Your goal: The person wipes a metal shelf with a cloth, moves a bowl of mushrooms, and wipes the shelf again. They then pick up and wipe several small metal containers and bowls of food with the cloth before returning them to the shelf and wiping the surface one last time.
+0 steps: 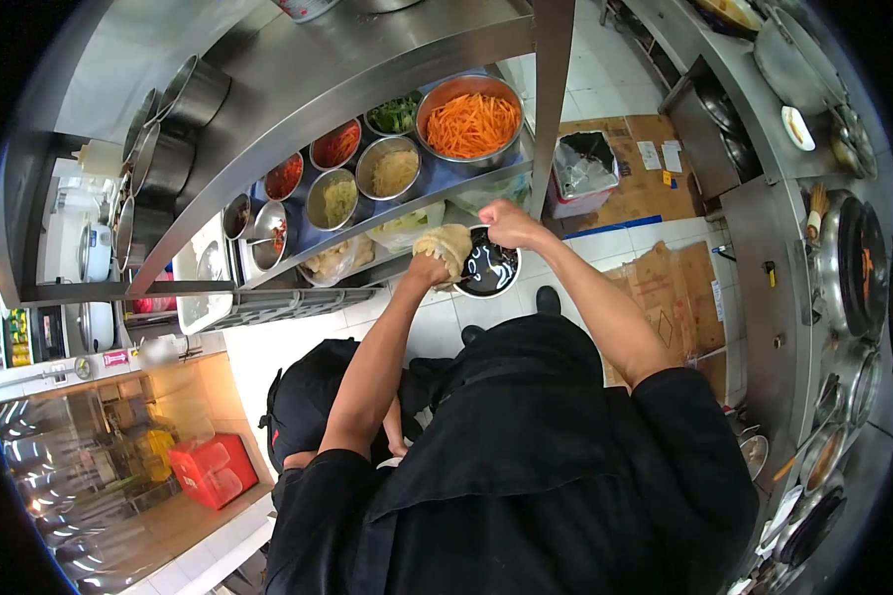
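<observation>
Head view: both hands raised at the shelf edge. Left hand [428, 270] and right hand [509, 224] both have fingers closed on a pale, crumpled dough-like lump [446, 245], held between them, just above a dark bowl [488, 268]. The lump's long axis runs hand to hand. Carrot bowl [469, 124] sits on the shelf [387, 50] above.

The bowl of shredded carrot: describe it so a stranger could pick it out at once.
Find the steel shelf under the overhead rack, lined with round metal bowls. Go to the end nearest the upright post, above the right hand and left hand holding a pale lump. The carrot bowl is the largest, heaped with bright orange strips.
</observation>
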`<state>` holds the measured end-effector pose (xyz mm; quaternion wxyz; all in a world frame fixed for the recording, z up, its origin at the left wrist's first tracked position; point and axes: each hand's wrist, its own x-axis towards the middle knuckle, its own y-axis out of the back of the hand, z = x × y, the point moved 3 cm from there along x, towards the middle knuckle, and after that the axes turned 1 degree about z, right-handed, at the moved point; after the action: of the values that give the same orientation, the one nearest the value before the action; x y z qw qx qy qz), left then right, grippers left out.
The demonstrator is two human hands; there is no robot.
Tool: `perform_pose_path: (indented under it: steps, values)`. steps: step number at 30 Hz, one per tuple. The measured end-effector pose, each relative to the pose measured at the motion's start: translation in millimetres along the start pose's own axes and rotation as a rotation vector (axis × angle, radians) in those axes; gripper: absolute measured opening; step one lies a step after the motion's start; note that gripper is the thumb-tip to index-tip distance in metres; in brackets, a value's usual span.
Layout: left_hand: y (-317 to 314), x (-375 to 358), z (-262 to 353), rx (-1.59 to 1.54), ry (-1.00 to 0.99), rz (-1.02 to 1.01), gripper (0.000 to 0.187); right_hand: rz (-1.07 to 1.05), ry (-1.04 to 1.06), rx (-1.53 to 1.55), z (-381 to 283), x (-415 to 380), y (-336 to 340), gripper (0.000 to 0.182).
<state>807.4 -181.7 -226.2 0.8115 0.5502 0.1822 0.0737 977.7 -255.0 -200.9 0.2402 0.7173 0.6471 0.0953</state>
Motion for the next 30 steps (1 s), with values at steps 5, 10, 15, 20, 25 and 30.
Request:
perform_pose_path:
  steps: [5,10,15,20,25,30]
  values:
    - [-26,-22,-11,-0.054,0.138,0.152,0.04,0.217,-0.126,0.147,7,-15,-4,0.006]
    - [-46,-32,9,-0.136,0.334,0.346,0.031,0.564,-0.228,0.207,12,-26,-18,0.004]
    - [-65,-39,9,-0.108,0.373,0.449,0.03,0.651,-0.4,0.352,29,-34,-40,0.007]
    - [-43,-42,7,-0.047,0.303,0.179,0.035,0.328,-0.266,0.041,25,-29,-25,0.008]
    - [-51,-40,-18,0.048,0.129,0.184,0.035,0.163,-0.114,-0.126,-9,-14,-5,0.013]
    - [-33,-39,-14,0.071,0.034,0.089,0.042,-0.121,0.122,-0.269,-5,2,-18,0.01]
